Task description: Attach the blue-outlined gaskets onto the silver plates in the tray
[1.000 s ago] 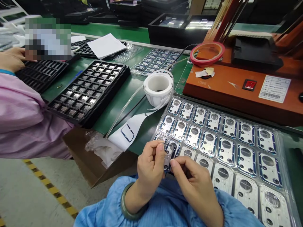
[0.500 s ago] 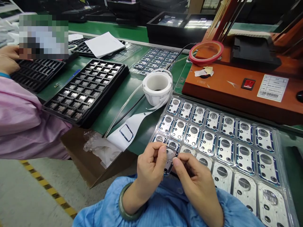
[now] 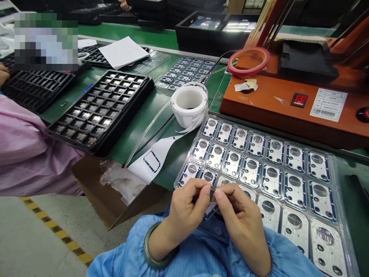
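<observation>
A small metal plate with a dark blue rim (image 3: 211, 211) is between my hands, tilted and mostly hidden by fingers. My left hand (image 3: 188, 204), with a green bangle (image 3: 151, 250) at the wrist, pinches its upper edge between thumb and forefinger. Close beside it, my right hand (image 3: 239, 211) is also closed in a pinch at the same edge. Under and beyond the hands lies a clear plastic tray (image 3: 340, 192) of similar silver plates. Plates in its far rows carry blue rims; the nearest right ones look bare.
A roll of white backing paper (image 3: 187, 115) trails a strip bearing a blue frame sticker (image 3: 152, 161) over a cardboard box (image 3: 95, 192). At left are a black tray of small parts (image 3: 100, 111) and a co-worker's pink sleeve (image 3: 34, 150). Red tape (image 3: 249, 71) rests on an orange machine (image 3: 268, 102).
The plate has tipped from facing me to nearly edge-on. My fingertips have drawn closer together at its upper edge. The co-worker's hand has moved left, mostly out of view.
</observation>
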`<state>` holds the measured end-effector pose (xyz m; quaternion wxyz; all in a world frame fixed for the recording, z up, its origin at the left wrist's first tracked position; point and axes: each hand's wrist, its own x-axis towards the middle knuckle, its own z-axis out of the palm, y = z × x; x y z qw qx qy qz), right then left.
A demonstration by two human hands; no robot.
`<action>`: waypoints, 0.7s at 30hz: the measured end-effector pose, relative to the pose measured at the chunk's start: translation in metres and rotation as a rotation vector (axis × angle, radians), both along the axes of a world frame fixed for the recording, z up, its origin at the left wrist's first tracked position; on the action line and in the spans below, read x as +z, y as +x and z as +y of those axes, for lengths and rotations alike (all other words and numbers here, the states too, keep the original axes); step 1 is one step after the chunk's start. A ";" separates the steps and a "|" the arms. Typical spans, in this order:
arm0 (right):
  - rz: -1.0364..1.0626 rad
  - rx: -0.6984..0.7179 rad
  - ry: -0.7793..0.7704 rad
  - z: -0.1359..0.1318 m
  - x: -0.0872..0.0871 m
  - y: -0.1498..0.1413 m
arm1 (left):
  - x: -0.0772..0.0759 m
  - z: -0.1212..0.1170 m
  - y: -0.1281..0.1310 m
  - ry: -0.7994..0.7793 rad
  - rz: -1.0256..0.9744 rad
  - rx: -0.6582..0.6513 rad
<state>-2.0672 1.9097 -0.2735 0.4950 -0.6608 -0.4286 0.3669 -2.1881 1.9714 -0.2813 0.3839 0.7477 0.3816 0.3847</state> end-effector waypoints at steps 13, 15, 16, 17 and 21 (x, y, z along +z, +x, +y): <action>0.092 0.019 -0.009 -0.002 0.004 -0.001 | 0.002 -0.002 0.001 -0.088 -0.037 -0.060; 0.100 0.043 -0.018 -0.002 0.005 -0.001 | 0.001 -0.003 0.000 -0.113 -0.046 -0.030; 0.095 0.072 -0.017 -0.002 0.005 -0.001 | 0.001 -0.004 -0.001 -0.126 -0.048 -0.013; 0.085 0.103 -0.019 -0.002 0.005 -0.001 | 0.000 -0.004 -0.001 -0.142 -0.050 0.006; 0.021 0.158 -0.029 -0.001 0.004 0.000 | -0.002 -0.006 -0.003 -0.228 -0.080 0.077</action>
